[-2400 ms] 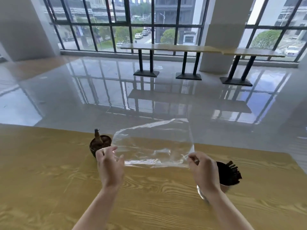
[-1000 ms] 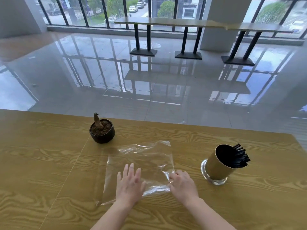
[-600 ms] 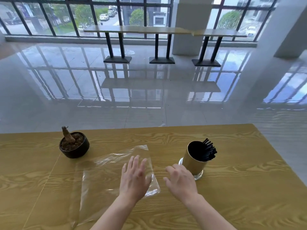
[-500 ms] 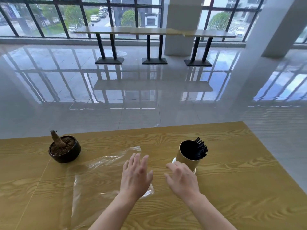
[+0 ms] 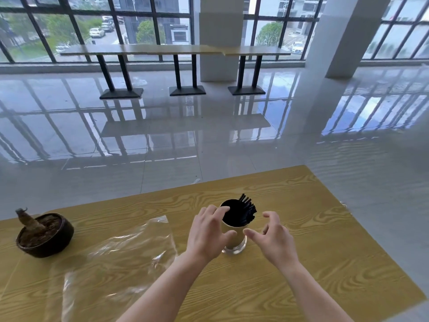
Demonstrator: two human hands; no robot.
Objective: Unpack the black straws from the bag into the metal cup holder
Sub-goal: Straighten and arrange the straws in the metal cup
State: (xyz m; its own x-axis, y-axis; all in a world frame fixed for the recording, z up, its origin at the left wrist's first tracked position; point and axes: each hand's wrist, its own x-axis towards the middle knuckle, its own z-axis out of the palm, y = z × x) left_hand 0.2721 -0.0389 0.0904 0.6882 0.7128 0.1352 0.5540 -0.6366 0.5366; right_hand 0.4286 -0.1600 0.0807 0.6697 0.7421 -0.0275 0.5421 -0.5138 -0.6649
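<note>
The wooden table (image 5: 313, 270) carries everything. On its left part the clear plastic bag (image 5: 130, 254) lies flat and wrinkled, and I see nothing black inside it. Past the bag's far left corner sits a dark pot (image 5: 46, 238) with a dry stump in soil.

My left hand (image 5: 207, 237) is at the near left side of the metal cup holder (image 5: 235, 239), fingers spread and loosely bent, forefinger across the rim, thumb in front of the wall. It grips nothing that I can see, and I cannot tell whether it touches the metal. My right hand (image 5: 272, 239) is on the other side, thumb aimed at the cup, fingers curved and apart, empty.

The cup holder stands upright between my 2 hands, just right of the bag. The black straws (image 5: 245, 212) stand bundled inside it, leaning toward the far right rim with their tips fanned above it.

I judge the unpacking done: straws in the cup, bag apparently empty. At most, squaring the bundle or steadying the cup remains.

I can read no brand, label or writing on the bag, cup or pot.
</note>
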